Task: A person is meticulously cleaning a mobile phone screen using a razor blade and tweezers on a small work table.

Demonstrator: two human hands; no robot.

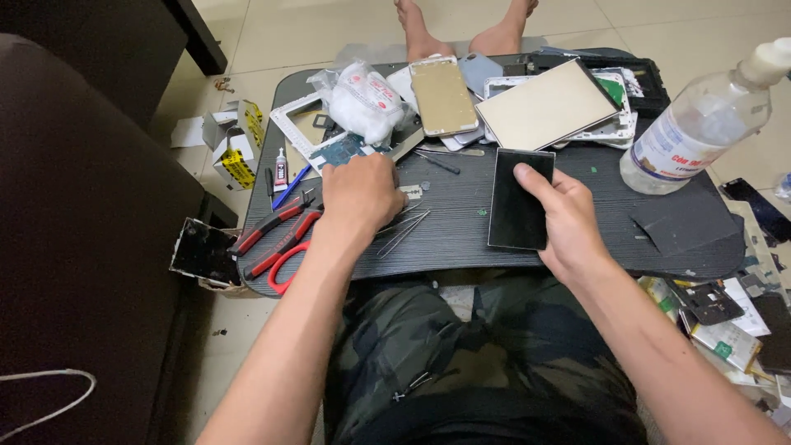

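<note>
A: What do we have in our fingers?

B: Our right hand (568,222) grasps a dark glass phone screen panel (519,199), thumb pressed on its upper face, the other fingers under its right edge. The panel sits tilted just above the near middle of the dark lap table (461,239).

A: And our left hand (360,194)?

B: It lies knuckles up on the table, fingers curled downward. We cannot tell whether they pinch anything. Metal tweezers (404,233) lie just beside it, touching the table.

A: What do we see further out?

B: Left of that hand we see red-handled pliers (272,224) and red scissors (284,262) at the table's edge, with a small glue tube (281,170) beyond. Behind the hand sit a white plastic bag (362,100) and a gold phone back cover (443,96). A beige backlight sheet (544,103) rests on white frames, and a clear plastic bottle (700,124) stands at the far right.
</note>
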